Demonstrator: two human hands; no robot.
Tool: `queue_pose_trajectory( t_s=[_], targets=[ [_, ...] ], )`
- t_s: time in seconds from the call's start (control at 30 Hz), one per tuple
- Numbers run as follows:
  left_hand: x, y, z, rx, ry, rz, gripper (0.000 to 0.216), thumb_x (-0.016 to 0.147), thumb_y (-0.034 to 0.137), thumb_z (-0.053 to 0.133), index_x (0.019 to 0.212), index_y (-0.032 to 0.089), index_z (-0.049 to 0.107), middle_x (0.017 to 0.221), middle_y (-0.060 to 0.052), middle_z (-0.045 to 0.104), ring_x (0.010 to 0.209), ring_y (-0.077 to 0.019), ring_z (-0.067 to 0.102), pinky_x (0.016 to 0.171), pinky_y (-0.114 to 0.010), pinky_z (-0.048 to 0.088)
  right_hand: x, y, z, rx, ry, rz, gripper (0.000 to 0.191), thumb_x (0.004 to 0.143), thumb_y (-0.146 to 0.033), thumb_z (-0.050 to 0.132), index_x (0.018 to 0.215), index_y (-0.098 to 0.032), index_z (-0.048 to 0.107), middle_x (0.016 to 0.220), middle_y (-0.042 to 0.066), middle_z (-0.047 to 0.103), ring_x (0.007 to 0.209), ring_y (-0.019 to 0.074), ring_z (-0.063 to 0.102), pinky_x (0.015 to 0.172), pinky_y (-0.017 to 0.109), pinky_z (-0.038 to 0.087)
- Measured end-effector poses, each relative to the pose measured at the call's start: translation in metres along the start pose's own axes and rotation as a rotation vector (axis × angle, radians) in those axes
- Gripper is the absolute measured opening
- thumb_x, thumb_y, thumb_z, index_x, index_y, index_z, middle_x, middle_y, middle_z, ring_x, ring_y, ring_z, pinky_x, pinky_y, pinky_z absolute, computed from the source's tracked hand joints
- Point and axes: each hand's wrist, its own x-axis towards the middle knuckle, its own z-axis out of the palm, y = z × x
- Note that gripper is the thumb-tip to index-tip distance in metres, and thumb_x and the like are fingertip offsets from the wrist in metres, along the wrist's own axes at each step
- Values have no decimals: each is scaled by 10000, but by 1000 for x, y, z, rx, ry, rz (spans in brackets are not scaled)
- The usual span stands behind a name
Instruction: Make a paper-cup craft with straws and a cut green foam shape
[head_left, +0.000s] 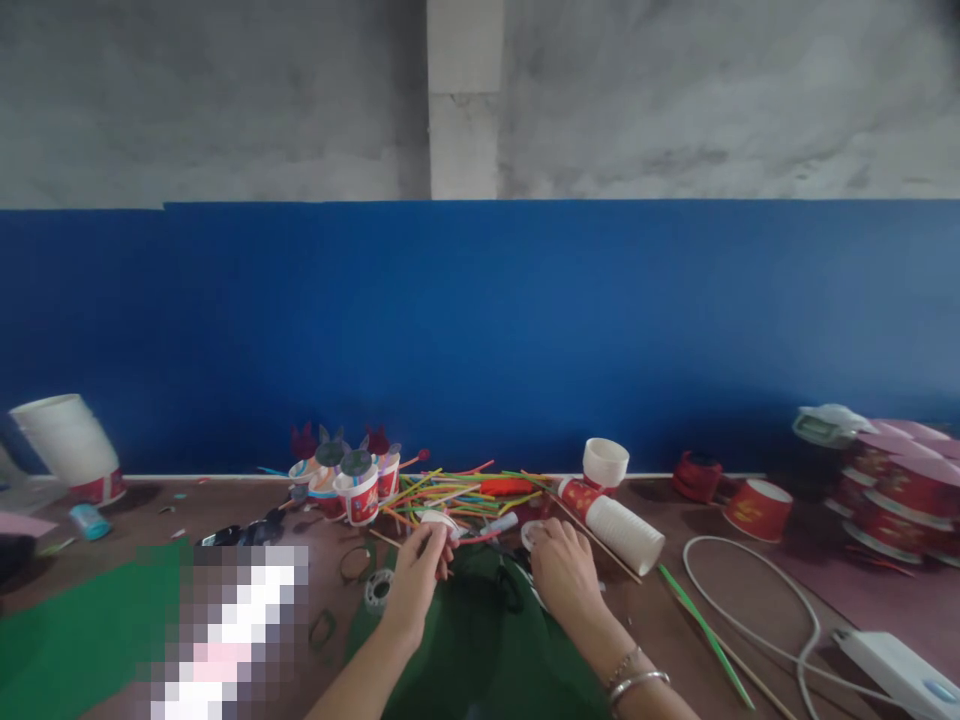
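My left hand (pixel 417 575) is closed, thumb and fingers pinching a small white strip-like piece (pixel 441 519); its exact kind is unclear. Lower on the right, my right hand (pixel 568 568) bends its fingers over a pale round ring (pixel 531 534), perhaps a tape roll, partly hidden by the hand. Between the hands, dark-handled scissors (pixel 511 588) lie at the far end of a dark green sheet (pixel 480 660). A white slotted ring (pixel 379 590) lies beside my left wrist. Beyond both hands spreads a pile of coloured pipe cleaners (pixel 450 493) with a white tube (pixel 501 524).
Decorated red-and-white paper cups (pixel 360 500) stand at back left. A stack of cups (pixel 622 530) lies right of my right hand, near a standing white cup (pixel 606 462). Farther right are a white cable (pixel 750 545), a power strip (pixel 904 665) and red cup assemblies (pixel 907 500).
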Motion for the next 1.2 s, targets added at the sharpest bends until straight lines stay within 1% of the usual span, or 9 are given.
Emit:
queue_pose_trajectory(
  t_s=[0.2,0.4,0.5,0.6,0.67,0.73,0.87,1.07,1.2],
  targets=[
    [-1,2,3,41,-63,50,435,757,587,553,670,162,595,528,48,448,482,-99,411,459,-205,322,16,-53,-20,546,-53,-121,108,752,-133,599,842,-189,618,901,59,629,889,209,561,800,333,448],
    [-2,4,2,62,-77,101,345,809,495,537,730,166,608,576,37,487,504,-105,450,462,-204,354,22,-75,-19,578,32,-166,108,737,-92,577,701,-192,601,889,63,630,877,220,555,805,365,422],
    [-2,7,-2,111,-45,187,264,807,422,558,842,183,665,835,-34,635,764,-168,590,607,-234,458,25,-74,-16,575,89,-133,111,758,-113,544,691,-190,590,842,65,637,842,220,562,786,359,419],
    [5,6,-11,95,92,157,299,784,355,584,1034,205,647,1060,-69,643,988,-213,587,801,-296,470,31,-70,-4,631,70,43,139,800,-176,501,674,-188,557,734,52,629,727,197,575,686,312,433],
    [14,1,-20,69,212,107,363,773,326,568,1110,198,611,1064,-80,644,962,-218,602,803,-319,475,36,-68,12,691,-11,203,139,813,-230,495,683,-193,530,673,31,617,628,176,570,602,283,429],
    [23,-6,-29,88,288,94,396,740,312,577,1112,180,607,1015,-81,660,947,-230,610,807,-329,474,40,-70,32,774,-117,239,31,780,-209,520,755,-198,504,713,14,628,569,146,558,547,250,421],
    [32,-12,-37,179,308,50,307,698,376,590,893,148,656,808,-64,668,798,-252,622,752,-365,482,39,-80,59,838,-199,159,276,677,-91,551,909,-208,458,698,-27,618,557,123,560,531,212,406],
    [29,6,-37,216,308,137,291,699,410,574,837,161,634,764,-47,649,740,-231,609,700,-334,481,25,-86,48,894,-240,14,294,724,-136,522,994,-207,432,654,-40,591,586,136,560,578,234,413],
    [25,10,-34,275,259,168,269,690,369,588,858,165,637,707,-26,631,681,-214,598,654,-314,478,25,-79,44,1044,-287,165,233,724,-232,561,925,-204,448,734,-21,604,560,118,529,556,234,416]
  ],
)
